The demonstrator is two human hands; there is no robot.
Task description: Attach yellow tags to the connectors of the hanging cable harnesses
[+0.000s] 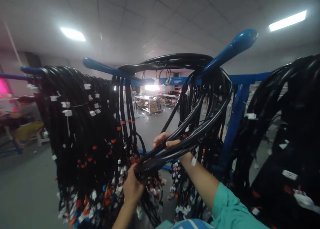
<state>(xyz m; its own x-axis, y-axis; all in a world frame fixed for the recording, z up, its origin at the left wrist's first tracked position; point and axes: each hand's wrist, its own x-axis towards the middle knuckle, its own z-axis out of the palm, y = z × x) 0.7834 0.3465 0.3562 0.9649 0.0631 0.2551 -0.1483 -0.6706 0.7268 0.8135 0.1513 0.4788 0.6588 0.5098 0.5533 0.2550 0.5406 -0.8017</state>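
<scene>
A bundle of black cables (190, 135) hangs looped over a blue rack arm (232, 47) and sweeps down toward me. My left hand (132, 187) is closed round the bundle's lower end, where the cables gather. My right hand (167, 144), in a teal sleeve, reaches under the cables higher up, fingers curled over them. White tags and orange and white connectors dangle from the cable ends around both hands.
Many more black cable harnesses (82, 132) hang from the blue rack arm (107, 68) on the left, and others (287, 139) on the right. A blue upright post (235, 122) stands behind. A seated person (22, 117) is at far left. Workbenches (150, 103) stand far back.
</scene>
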